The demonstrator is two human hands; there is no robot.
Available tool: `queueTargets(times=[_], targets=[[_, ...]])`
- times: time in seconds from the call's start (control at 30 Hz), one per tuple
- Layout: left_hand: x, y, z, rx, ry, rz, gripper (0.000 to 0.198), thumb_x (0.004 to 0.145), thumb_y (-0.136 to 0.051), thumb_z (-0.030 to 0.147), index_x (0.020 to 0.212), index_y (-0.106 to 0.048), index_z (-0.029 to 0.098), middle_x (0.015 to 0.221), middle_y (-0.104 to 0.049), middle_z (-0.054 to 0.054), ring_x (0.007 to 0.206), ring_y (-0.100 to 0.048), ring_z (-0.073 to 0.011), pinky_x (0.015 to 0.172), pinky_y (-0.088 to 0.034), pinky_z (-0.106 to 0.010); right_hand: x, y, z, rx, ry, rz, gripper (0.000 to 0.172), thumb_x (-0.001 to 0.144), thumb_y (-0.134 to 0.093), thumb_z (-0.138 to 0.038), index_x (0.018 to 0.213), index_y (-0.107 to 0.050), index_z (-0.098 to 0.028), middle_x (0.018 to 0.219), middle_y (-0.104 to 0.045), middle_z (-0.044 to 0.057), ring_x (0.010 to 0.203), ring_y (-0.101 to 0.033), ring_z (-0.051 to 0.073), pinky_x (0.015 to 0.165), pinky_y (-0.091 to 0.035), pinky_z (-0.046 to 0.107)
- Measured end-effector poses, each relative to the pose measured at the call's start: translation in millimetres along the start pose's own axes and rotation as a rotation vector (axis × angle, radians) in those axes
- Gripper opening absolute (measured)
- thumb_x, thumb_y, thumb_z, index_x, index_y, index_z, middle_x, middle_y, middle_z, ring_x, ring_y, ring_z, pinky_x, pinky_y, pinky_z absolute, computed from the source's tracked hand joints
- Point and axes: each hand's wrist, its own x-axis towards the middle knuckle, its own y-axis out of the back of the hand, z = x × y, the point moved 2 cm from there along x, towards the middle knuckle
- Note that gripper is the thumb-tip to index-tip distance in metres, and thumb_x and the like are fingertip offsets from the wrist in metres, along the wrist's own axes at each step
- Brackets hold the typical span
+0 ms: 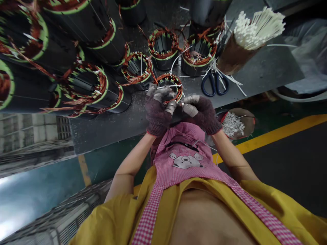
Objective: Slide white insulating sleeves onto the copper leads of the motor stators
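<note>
A stator ring with copper windings (178, 81) stands at the front of the dark table, its lower part hidden by my hands. My left hand (159, 107), in a dark glove with pale wrapped fingertips, rests over its left and near rim with curled fingers. At the near right side of the ring, my right hand (200, 110) is pinched on a small white piece, perhaps a tie end (182, 104). A thin white tie (176, 64) sticks up behind the ring, and another lies across its top.
Several upright stators (163, 46) stand behind, with larger ones (87, 83) at the left. Dark-blue-handled scissors (215, 83) lie on the table (107, 131) at the right, beside a brown container (233, 56) of white ties. Below the edge hangs a container of white scraps (246, 124).
</note>
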Motion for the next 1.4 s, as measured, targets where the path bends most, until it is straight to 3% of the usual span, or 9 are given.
queueTargets(times=[0.13, 0.27, 0.43, 0.53, 0.7, 0.9, 1.0, 1.23, 1.4], targets=[[6, 1.3, 4, 0.031, -0.192, 0.007, 0.022, 0.097, -0.078, 0.051, 0.095, -0.072, 0.030, 0.108, -0.081, -0.005, 0.122, -0.077, -0.0327, 0.140, -0.035, -0.068, 4, 0, -1, -0.051, 0.020, -0.059, 0.034, 0.098, -0.080, -0.057, 0.088, -0.084, -0.024, 0.084, -0.081, 0.000, 0.080, -0.074, 0.017, 0.078, -0.064, 0.032], [5, 2.8, 7, 0.189, -0.226, 0.014, 0.018, 0.103, -0.069, 0.048, 0.099, -0.073, 0.030, 0.113, -0.083, -0.003, 0.125, -0.077, -0.0294, 0.141, -0.034, -0.062, 7, -2, -4, -0.103, 0.047, -0.065, 0.032, 0.096, -0.078, -0.052, 0.087, -0.083, -0.023, 0.083, -0.080, 0.002, 0.079, -0.072, 0.018, 0.076, -0.061, 0.033], [3, 2.4, 7, 0.251, -0.315, 0.037, 0.016, 0.104, -0.063, 0.043, 0.097, -0.072, 0.031, 0.110, -0.084, -0.002, 0.122, -0.079, -0.0282, 0.140, -0.037, -0.059, 15, -2, 1, -0.378, -0.078, -0.052, 0.024, 0.092, -0.074, -0.042, 0.083, -0.082, -0.021, 0.079, -0.079, 0.004, 0.076, -0.068, 0.021, 0.077, -0.055, 0.037], [4, 1.7, 5, 0.280, -0.339, 0.038, 0.015, 0.104, -0.064, 0.042, 0.096, -0.071, 0.031, 0.107, -0.085, -0.002, 0.119, -0.080, -0.0272, 0.138, -0.040, -0.060, 14, 2, 0, -0.361, -0.074, -0.066, 0.025, 0.092, -0.074, -0.044, 0.083, -0.082, -0.022, 0.080, -0.079, 0.004, 0.077, -0.068, 0.021, 0.076, -0.054, 0.038], [3, 1.7, 5, 0.249, -0.387, 0.067, 0.015, 0.106, -0.064, 0.040, 0.099, -0.072, 0.030, 0.110, -0.084, -0.002, 0.119, -0.079, -0.0260, 0.137, -0.040, -0.065, 12, 3, -9, -0.262, 0.046, -0.118, 0.030, 0.095, -0.073, -0.051, 0.087, -0.083, -0.023, 0.083, -0.080, 0.003, 0.080, -0.069, 0.021, 0.075, -0.056, 0.035], [5, 10.2, 7, 0.193, -0.400, -0.014, 0.005, 0.102, -0.070, 0.036, 0.099, -0.073, 0.033, 0.112, -0.084, -0.001, 0.122, -0.078, -0.0274, 0.137, -0.042, -0.063, 25, 3, -6, -0.556, -0.085, -0.202, 0.025, 0.096, -0.072, -0.039, 0.088, -0.085, -0.019, 0.083, -0.081, 0.007, 0.078, -0.069, 0.023, 0.074, -0.051, 0.038], [7, 12.1, 7, 0.148, -0.427, -0.053, 0.003, 0.099, -0.074, 0.037, 0.099, -0.075, 0.034, 0.109, -0.083, 0.000, 0.120, -0.079, -0.0285, 0.138, -0.040, -0.064, 25, 3, -11, -0.642, -0.041, -0.216, 0.027, 0.099, -0.070, -0.041, 0.093, -0.084, -0.018, 0.087, -0.082, 0.007, 0.083, -0.069, 0.023, 0.078, -0.052, 0.038], [5, 2.8, 14, 0.357, -0.312, 0.006, 0.006, 0.095, -0.076, 0.034, 0.099, -0.075, 0.029, 0.112, -0.084, -0.004, 0.119, -0.077, -0.0300, 0.138, -0.040, -0.067, 20, -3, -36, -0.820, 0.220, -0.074, 0.035, 0.106, -0.055, -0.047, 0.097, -0.081, -0.025, 0.095, -0.081, 0.010, 0.099, -0.074, 0.031, 0.094, -0.059, 0.049], [3, 5.0, 20, 0.386, -0.308, -0.024, 0.007, 0.097, -0.077, 0.038, 0.098, -0.075, 0.031, 0.112, -0.084, -0.003, 0.123, -0.076, -0.0321, 0.140, -0.036, -0.070, 16, 28, -35, -0.561, 0.086, 0.198, 0.029, 0.107, -0.060, -0.054, 0.107, -0.081, -0.034, 0.110, -0.083, 0.008, 0.109, -0.077, 0.033, 0.104, -0.064, 0.057]])
